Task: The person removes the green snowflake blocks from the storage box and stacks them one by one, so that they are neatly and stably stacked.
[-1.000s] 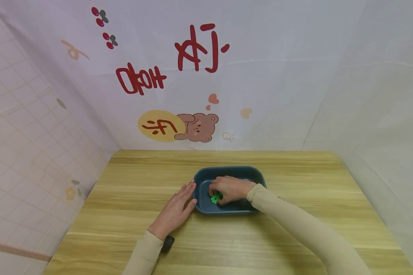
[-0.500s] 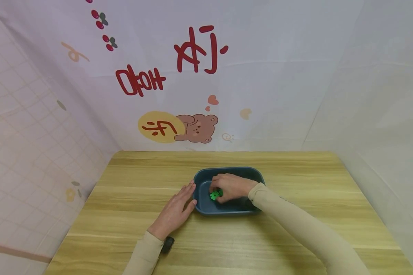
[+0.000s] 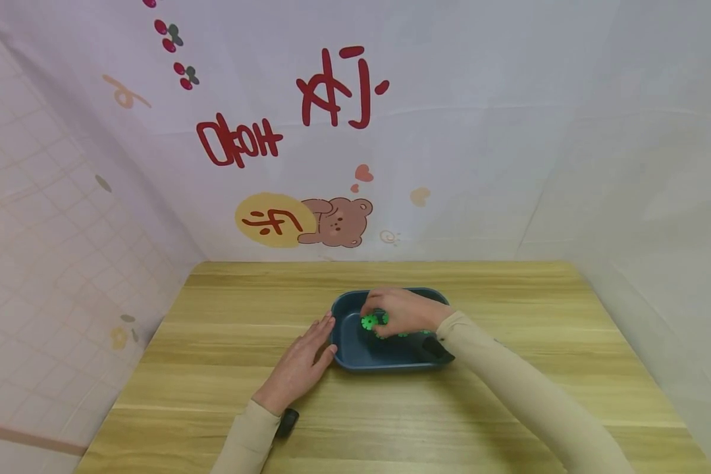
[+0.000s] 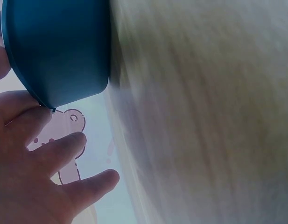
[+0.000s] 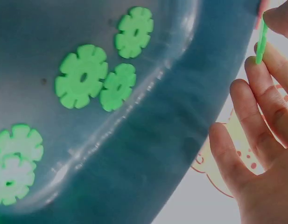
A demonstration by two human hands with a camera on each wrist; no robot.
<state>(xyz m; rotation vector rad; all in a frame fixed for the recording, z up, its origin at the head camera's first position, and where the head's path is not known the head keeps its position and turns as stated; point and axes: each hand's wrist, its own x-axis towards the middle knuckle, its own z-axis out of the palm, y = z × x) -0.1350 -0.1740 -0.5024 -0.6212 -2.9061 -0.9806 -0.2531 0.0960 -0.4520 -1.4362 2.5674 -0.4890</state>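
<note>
A dark blue rectangular plastic bin [image 3: 361, 349] sits on the wooden table. My right hand [image 3: 405, 309] is over the bin and pinches a green snowflake building disc [image 3: 369, 322] between thumb and fingertips. The right wrist view shows that disc edge-on, with the other fingers spread. Several more green discs [image 5: 81, 76] lie flat on the bin floor, partly hidden under my right hand in the head view. My left hand [image 3: 299, 368] lies at the bin's left end with its fingers extended, fingertips right at the rim, as the left wrist view also shows.
The bin's walls [image 4: 59, 51] rise around the discs. Wood-grain tabletop [image 3: 243, 316] surrounds the bin. White printed cloth [image 3: 450, 131] with a bear and red characters hangs at the back and both sides. A black band [image 3: 287, 422] is on the left wrist.
The right hand has risen slightly and moved toward the back of the bin with the green disc pinched. More discs now show beneath it. The left hand stays at the rim.
</note>
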